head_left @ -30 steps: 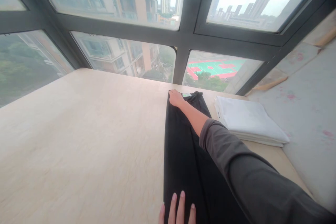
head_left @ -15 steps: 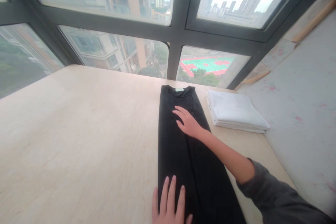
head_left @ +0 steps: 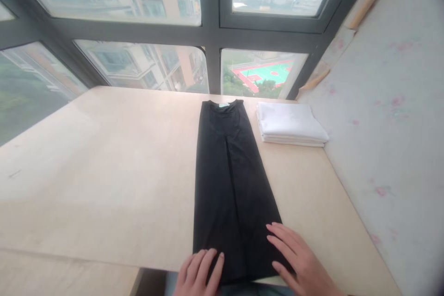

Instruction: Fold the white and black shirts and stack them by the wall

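Observation:
A black garment (head_left: 222,185), apparently wide-leg trousers, lies lengthwise on the pale surface. At its far end is a scooped opening with a small light label (head_left: 224,105). A dark line runs down its middle to the near edge. My left hand (head_left: 201,272) rests on the near left corner, palm down, its fingers slightly bent and the thumb apart. My right hand (head_left: 298,256) is at the near right edge, fingers spread and touching the cloth. Neither hand visibly pinches the fabric, though the lower part of each is cut off by the frame.
A folded stack of white cloth (head_left: 291,122) lies right of the garment, near the flowered wall (head_left: 388,138). Grey window frames (head_left: 213,32) stand behind the pale surface (head_left: 121,162). The surface's front edge runs just below the garment's near end.
My right hand has drawn back from the garment's upper part to its near right edge. My left hand is at the near left corner. The view has shifted, showing the garment's near end.

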`<control>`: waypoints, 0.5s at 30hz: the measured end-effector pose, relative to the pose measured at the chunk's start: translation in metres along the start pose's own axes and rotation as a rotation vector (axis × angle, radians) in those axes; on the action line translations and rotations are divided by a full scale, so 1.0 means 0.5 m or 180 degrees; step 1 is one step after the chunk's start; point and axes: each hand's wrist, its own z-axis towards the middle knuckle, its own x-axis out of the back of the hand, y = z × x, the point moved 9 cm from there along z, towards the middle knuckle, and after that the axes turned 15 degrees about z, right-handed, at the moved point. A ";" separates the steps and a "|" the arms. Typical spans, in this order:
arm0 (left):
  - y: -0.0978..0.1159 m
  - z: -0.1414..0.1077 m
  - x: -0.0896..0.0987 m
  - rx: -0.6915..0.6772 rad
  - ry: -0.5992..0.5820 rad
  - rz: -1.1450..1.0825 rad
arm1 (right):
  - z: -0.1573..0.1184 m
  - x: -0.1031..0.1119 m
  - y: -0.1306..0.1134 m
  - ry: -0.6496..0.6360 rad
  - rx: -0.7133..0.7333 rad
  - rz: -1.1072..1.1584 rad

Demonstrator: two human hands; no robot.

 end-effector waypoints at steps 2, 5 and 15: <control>0.006 -0.002 -0.002 0.0008 -0.0075 -0.0010 | -0.011 -0.019 -0.007 -0.0200 -0.0020 -0.0025; 0.006 -0.007 0.001 0.0023 -0.0044 -0.0116 | -0.021 -0.040 -0.011 -0.0341 -0.0098 -0.0068; -0.003 -0.014 0.090 -0.0358 0.0139 -0.0505 | -0.070 -0.049 -0.031 -0.0233 0.0043 0.0074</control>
